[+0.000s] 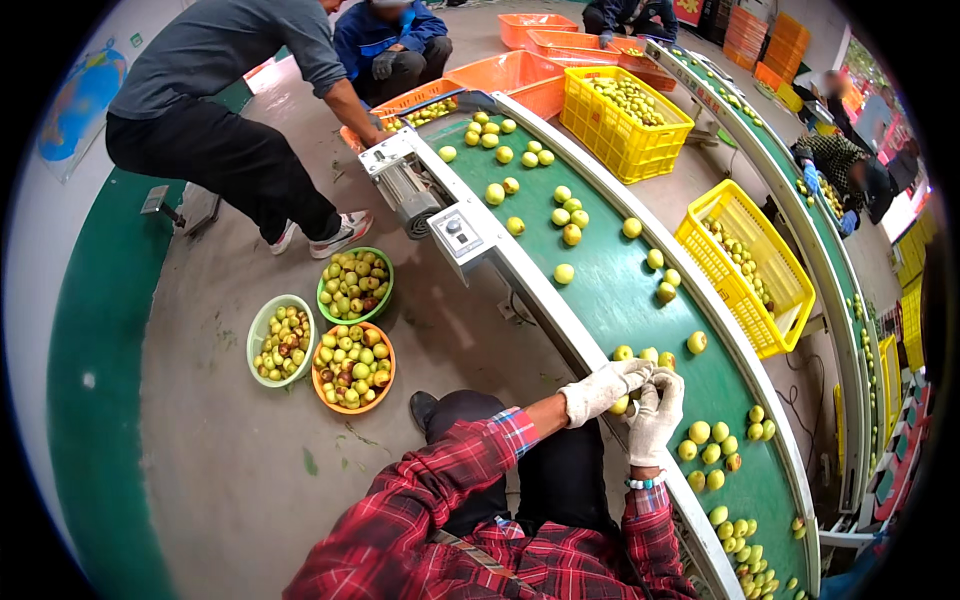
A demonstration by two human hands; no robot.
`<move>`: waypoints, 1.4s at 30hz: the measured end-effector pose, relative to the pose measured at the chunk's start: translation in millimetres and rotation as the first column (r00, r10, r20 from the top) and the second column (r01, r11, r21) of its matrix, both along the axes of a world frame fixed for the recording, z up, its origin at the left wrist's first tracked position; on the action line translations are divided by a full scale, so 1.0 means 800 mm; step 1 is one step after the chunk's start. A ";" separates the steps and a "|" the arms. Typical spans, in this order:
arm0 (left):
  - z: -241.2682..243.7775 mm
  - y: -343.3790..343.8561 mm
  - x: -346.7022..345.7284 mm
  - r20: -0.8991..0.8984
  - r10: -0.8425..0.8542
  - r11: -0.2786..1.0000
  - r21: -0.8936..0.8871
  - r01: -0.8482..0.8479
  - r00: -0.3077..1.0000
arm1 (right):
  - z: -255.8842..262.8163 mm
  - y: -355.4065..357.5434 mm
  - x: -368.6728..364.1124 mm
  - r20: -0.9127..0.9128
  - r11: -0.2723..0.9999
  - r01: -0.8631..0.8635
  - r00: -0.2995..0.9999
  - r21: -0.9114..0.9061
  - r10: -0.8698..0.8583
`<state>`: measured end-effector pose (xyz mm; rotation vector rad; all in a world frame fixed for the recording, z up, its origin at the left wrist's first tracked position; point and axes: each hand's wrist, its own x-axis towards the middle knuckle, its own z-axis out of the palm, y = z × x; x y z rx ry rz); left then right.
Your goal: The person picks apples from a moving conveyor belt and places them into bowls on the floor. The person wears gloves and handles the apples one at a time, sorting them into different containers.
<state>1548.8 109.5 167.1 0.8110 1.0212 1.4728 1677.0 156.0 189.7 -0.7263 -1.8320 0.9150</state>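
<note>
My left hand (609, 391) and my right hand (657, 417), both in white knit gloves, meet over the near edge of a green conveyor belt (600, 315). Their fingertips touch or nearly touch. Fruit shows partly behind and between the fingers, but whether either hand grips one is hidden. Yellow-green fruit that look like jujubes (622, 352) lie just beyond my left hand. One fruit (619, 406) shows beneath that hand. Right of my right hand lies a loose group of fruit (711, 453), some with brown patches. A denser cluster (750, 559) lies at the belt's lower end.
Three fruit-filled baskets, green (389, 289), orange (328, 390) and pale (260, 367), stand on the floor to my left. A motor (409, 191) and control box (456, 232) jut from the belt's side. Yellow crates (626, 154) stand beyond, before a second conveyor (757, 161). A person (217, 67) bends at the belt's end.
</note>
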 end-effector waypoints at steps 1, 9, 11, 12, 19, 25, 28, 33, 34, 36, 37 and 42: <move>0.002 0.001 0.009 0.013 0.012 1.000 0.003 -0.012 1.000 | 0.005 -0.002 0.008 -0.014 0.999 0.029 0.999 -0.033 -0.029; 0.022 -0.019 0.026 0.045 0.044 0.988 -0.152 -0.037 0.998 | -0.003 0.024 0.092 -0.202 0.859 -0.127 0.979 -0.496 0.028; 0.029 -0.014 0.014 0.142 0.196 0.967 -0.194 -0.167 0.970 | 0.011 0.041 0.150 0.108 0.941 -0.147 0.976 -0.304 0.187; 0.030 -0.009 0.009 0.220 0.201 0.967 -0.202 -0.157 0.954 | 0.011 0.058 0.187 0.114 0.811 -0.292 0.910 -0.506 0.399; 0.053 -0.002 0.019 0.282 0.231 0.967 -0.176 -0.186 0.931 | 0.035 0.128 0.279 0.554 0.871 0.041 0.786 -0.490 0.274; 0.027 -0.001 0.009 0.424 0.197 0.966 -0.240 -0.100 0.884 | -0.004 0.141 0.195 0.647 0.946 -0.175 0.761 0.273 -0.046; 0.019 0.004 0.004 0.599 0.175 0.964 -0.265 -0.013 0.782 | -0.022 0.154 0.169 0.775 0.926 -0.285 0.632 0.246 -0.011; 0.008 0.010 0.010 0.818 0.167 0.982 -0.189 -0.017 0.551 | -0.005 0.138 0.153 0.499 0.969 0.015 0.855 0.246 -0.140; 0.009 0.010 0.018 0.817 0.162 0.985 -0.163 -0.047 0.554 | 0.003 0.128 0.147 0.410 0.973 0.049 0.901 0.225 -0.141; 0.017 0.016 0.050 0.792 0.206 0.978 -0.184 -0.097 0.575 | 0.023 0.098 0.138 0.214 0.992 0.036 0.975 0.123 -0.062; 0.021 0.021 0.067 0.772 0.190 0.980 -0.181 -0.078 0.607 | 0.026 0.083 0.132 0.170 0.991 0.047 0.983 0.125 -0.068; -0.015 0.021 0.078 0.859 0.028 0.999 -0.036 0.007 0.510 | 0.043 0.038 0.140 0.156 0.991 -0.131 0.980 0.021 0.126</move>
